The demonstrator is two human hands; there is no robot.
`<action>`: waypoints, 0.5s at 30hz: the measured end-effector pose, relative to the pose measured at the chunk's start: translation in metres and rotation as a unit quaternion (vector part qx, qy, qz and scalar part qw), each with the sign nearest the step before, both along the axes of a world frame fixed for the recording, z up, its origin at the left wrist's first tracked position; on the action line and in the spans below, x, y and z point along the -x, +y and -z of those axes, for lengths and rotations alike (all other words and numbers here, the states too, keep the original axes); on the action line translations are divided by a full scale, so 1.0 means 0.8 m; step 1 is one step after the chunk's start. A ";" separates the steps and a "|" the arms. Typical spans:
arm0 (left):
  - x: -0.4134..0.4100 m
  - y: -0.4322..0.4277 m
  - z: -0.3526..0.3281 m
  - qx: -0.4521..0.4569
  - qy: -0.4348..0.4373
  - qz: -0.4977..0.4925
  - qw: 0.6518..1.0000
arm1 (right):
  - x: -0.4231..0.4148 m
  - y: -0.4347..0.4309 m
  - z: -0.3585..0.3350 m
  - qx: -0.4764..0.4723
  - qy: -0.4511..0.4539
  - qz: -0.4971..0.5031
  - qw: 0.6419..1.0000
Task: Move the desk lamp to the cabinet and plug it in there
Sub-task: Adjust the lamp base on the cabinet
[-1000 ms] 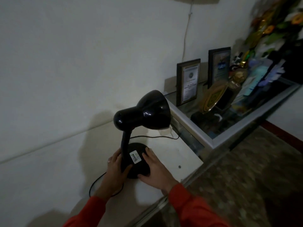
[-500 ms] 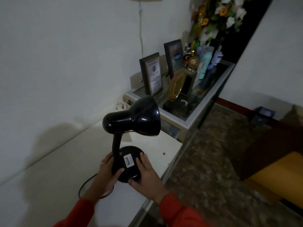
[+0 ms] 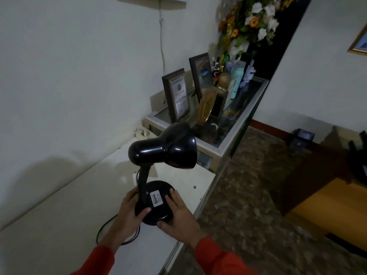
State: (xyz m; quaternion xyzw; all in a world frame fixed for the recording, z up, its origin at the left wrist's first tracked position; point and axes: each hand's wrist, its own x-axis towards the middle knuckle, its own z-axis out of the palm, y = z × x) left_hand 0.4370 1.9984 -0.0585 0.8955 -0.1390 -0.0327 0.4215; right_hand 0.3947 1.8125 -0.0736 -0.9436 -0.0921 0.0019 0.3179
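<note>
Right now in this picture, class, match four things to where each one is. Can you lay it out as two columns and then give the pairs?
Things:
1. lamp
2. left hand
3. flowers
4. cord

Places:
A. far end of the glass cabinet
B. on the white top, behind the left wrist
C. on the stem side of the lamp base
D. on the white top, held at its base

Pairs: 1-D, 2-C, 3-A, 4-B

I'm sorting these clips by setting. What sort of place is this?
Most likely a room in a home, perhaps a living room. A glass display cabinet against the wall carries framed certificates and a bunch of flowers, and another framed picture hangs on the far wall.
</note>
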 end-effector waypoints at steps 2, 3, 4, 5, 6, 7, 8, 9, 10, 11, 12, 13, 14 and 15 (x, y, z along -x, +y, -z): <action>0.000 0.001 0.000 0.004 0.000 0.002 1.000 | -0.001 0.000 0.001 0.003 -0.005 0.005 1.000; 0.000 0.001 0.000 0.009 0.003 0.001 1.000 | -0.001 0.000 0.001 0.005 -0.005 0.006 1.000; 0.002 0.001 -0.002 0.014 0.007 0.001 1.000 | -0.002 0.000 0.000 0.006 -0.003 0.006 1.000; 0.003 0.001 -0.004 0.018 0.010 0.001 1.000 | -0.002 -0.001 -0.002 0.011 -0.002 0.006 1.000; 0.003 0.001 -0.007 0.017 0.011 0.003 1.000 | -0.003 -0.001 -0.004 0.017 -0.002 0.005 1.000; 0.002 0.000 -0.009 0.012 0.009 0.005 1.000 | -0.004 -0.002 -0.006 0.026 -0.001 0.004 1.000; 0.002 -0.001 -0.011 0.001 0.007 0.005 1.000 | -0.004 -0.003 -0.008 0.033 0.004 0.002 0.999; 0.000 -0.002 -0.013 -0.012 0.005 0.002 1.000 | -0.005 -0.003 -0.011 0.039 0.009 0.000 0.999; -0.001 -0.003 -0.014 -0.020 0.004 -0.004 1.000 | -0.005 -0.003 -0.013 0.041 0.014 -0.002 0.999; -0.003 -0.004 -0.014 -0.021 0.005 -0.014 1.000 | -0.004 -0.003 -0.014 0.042 0.018 -0.004 0.999; -0.003 -0.004 -0.014 -0.019 0.011 -0.023 0.999 | -0.004 -0.003 -0.015 0.041 0.021 -0.004 0.999; -0.002 -0.004 -0.014 -0.018 0.018 -0.026 0.999 | -0.004 -0.003 -0.016 0.041 0.021 -0.003 0.999; 0.001 -0.005 -0.013 -0.017 0.022 -0.026 0.999 | -0.004 -0.002 -0.017 0.041 0.021 -0.002 0.999; 0.003 -0.004 -0.013 -0.014 0.020 -0.025 0.999 | -0.004 -0.003 -0.018 0.042 0.020 -0.001 0.999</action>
